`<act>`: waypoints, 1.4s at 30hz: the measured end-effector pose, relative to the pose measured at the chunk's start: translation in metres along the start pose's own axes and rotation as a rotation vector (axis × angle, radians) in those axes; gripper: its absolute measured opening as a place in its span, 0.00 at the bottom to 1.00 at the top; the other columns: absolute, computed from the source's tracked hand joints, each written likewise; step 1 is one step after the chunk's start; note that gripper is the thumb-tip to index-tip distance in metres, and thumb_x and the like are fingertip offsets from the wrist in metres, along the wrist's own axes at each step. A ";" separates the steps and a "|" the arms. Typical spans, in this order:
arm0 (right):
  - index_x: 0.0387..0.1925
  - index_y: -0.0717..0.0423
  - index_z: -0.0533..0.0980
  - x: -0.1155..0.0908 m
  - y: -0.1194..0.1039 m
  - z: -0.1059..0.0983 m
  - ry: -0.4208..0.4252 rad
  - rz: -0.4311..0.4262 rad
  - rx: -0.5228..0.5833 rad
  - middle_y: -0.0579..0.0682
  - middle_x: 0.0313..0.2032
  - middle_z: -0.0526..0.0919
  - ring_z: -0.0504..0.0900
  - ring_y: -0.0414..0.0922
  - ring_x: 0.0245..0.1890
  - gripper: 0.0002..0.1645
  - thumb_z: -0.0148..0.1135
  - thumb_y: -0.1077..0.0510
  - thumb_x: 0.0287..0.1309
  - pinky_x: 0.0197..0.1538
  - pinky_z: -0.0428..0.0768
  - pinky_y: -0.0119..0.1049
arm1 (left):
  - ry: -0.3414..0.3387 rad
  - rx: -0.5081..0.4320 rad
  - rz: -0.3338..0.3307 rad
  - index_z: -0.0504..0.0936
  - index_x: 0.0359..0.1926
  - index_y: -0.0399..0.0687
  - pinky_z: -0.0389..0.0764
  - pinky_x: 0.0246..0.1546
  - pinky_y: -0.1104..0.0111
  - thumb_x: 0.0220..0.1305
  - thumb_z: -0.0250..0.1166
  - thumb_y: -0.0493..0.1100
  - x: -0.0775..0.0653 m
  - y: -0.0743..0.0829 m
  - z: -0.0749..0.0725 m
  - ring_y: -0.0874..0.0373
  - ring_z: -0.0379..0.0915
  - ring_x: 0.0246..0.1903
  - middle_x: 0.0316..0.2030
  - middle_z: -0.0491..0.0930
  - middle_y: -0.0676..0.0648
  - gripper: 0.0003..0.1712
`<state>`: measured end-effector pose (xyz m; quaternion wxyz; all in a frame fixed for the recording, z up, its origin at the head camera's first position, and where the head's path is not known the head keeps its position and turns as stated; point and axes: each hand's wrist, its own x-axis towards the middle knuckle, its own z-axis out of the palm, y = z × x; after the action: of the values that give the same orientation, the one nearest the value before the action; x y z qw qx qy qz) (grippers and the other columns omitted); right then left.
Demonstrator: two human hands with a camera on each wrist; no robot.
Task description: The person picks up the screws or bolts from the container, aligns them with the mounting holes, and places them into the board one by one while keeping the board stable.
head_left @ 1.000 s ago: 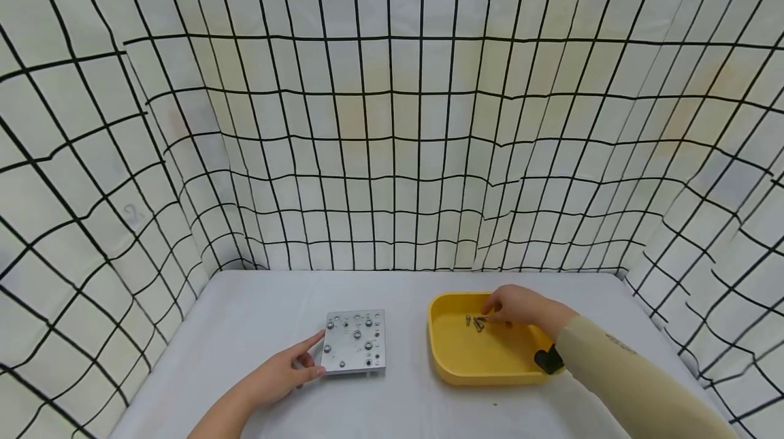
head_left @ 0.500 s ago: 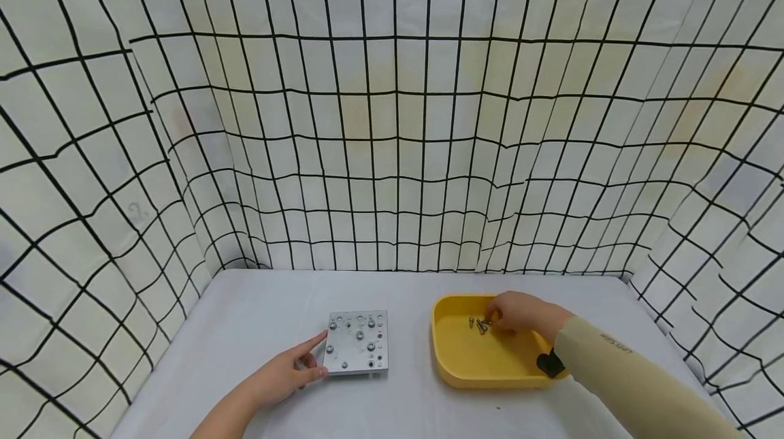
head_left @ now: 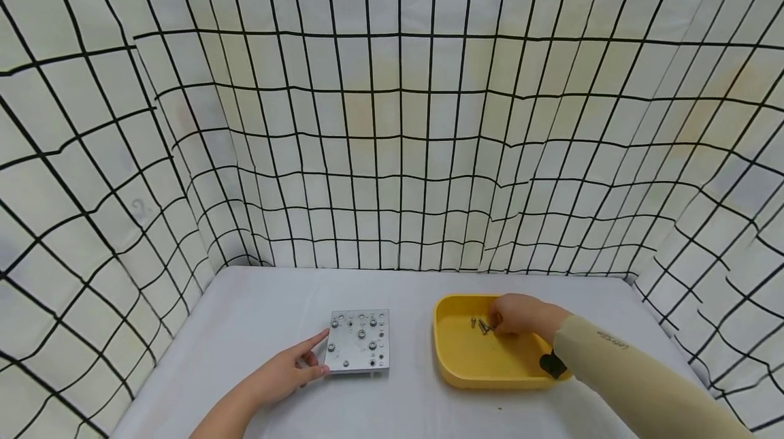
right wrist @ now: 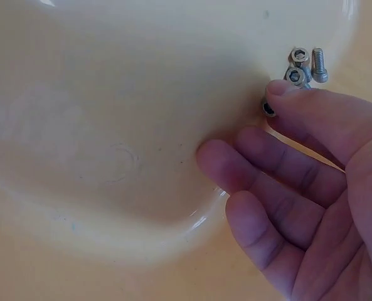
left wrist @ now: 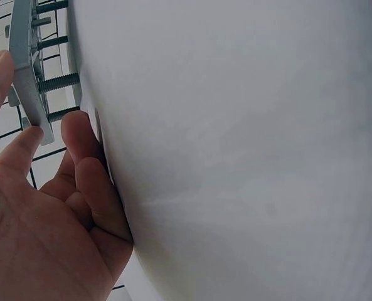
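Note:
On the left of the table lies a square silver metal plate (head_left: 352,350) with several screw heads and holes on top. Threaded screws (left wrist: 59,82) stick out beneath it in the left wrist view. My left hand (head_left: 286,374) holds the plate at its left side with thumb and index finger; the other fingers curl near the tabletop. Inside the yellow tray (head_left: 478,365), my right hand (head_left: 523,315) pinches a socket head screw (right wrist: 268,108) between thumb and index finger, which is mostly hidden. Loose socket head screws (right wrist: 297,68) lie right beside the thumb.
The table wears a white cloth (head_left: 275,296). White walls (head_left: 410,153) with a black grid enclose its back and sides. A small dark speck (head_left: 499,408) lies in front of the tray. A black device (head_left: 553,365) sits at the right wrist, over the tray's right corner.
My right hand has lowered slightly into the tray and its fingers have closed in at the screws. The left hand stays on the plate. The whole view has shifted a little.

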<state>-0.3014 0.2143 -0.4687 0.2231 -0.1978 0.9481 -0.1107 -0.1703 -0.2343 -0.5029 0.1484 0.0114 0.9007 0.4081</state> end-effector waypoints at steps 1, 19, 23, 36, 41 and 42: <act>0.29 0.49 0.79 0.000 0.000 0.000 -0.003 0.009 0.002 0.45 0.27 0.77 0.75 0.43 0.26 0.07 0.70 0.61 0.58 0.33 0.76 0.37 | 0.004 0.001 -0.002 0.65 0.74 0.53 0.69 0.28 0.68 0.58 0.72 0.57 0.000 0.000 0.000 0.56 0.67 0.29 0.39 0.73 0.52 0.46; 0.26 0.52 0.75 -0.007 -0.001 -0.002 -0.013 0.055 -0.039 0.48 0.25 0.75 0.74 0.45 0.26 0.09 0.65 0.66 0.56 0.33 0.71 0.38 | 0.011 0.004 0.000 0.65 0.74 0.53 0.69 0.28 0.68 0.57 0.72 0.57 -0.001 0.007 -0.001 0.56 0.67 0.30 0.39 0.73 0.52 0.46; 0.27 0.54 0.76 -0.011 -0.001 -0.005 -0.005 0.063 0.039 0.49 0.24 0.75 0.74 0.44 0.24 0.08 0.66 0.67 0.54 0.30 0.71 0.36 | 0.016 0.005 -0.001 0.65 0.73 0.52 0.69 0.28 0.68 0.57 0.73 0.57 -0.002 0.009 -0.001 0.56 0.67 0.30 0.38 0.73 0.52 0.46; 0.30 0.56 0.78 -0.018 0.005 -0.011 0.035 0.008 0.280 0.50 0.29 0.78 0.78 0.48 0.26 0.05 0.67 0.67 0.58 0.32 0.79 0.41 | 0.022 0.011 -0.005 0.66 0.73 0.53 0.69 0.28 0.67 0.56 0.73 0.58 0.000 0.005 0.000 0.56 0.67 0.29 0.38 0.73 0.52 0.47; 0.31 0.55 0.79 -0.019 0.012 -0.013 0.066 -0.053 0.330 0.50 0.29 0.80 0.79 0.47 0.28 0.04 0.67 0.65 0.60 0.34 0.81 0.40 | 0.013 0.000 -0.001 0.65 0.73 0.52 0.69 0.28 0.68 0.57 0.73 0.57 0.001 0.002 0.001 0.56 0.67 0.29 0.38 0.73 0.51 0.46; 0.31 0.55 0.80 -0.019 0.013 -0.014 0.071 -0.064 0.346 0.50 0.29 0.81 0.80 0.47 0.28 0.04 0.67 0.64 0.60 0.34 0.81 0.40 | 0.011 -0.001 0.003 0.65 0.73 0.51 0.69 0.28 0.68 0.57 0.72 0.57 0.001 0.001 0.001 0.56 0.67 0.29 0.38 0.73 0.51 0.46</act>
<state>-0.2965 0.2360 -0.4530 0.2164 -0.1826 0.9154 -0.2862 -0.1709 -0.2328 -0.5029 0.1430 0.0106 0.9012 0.4091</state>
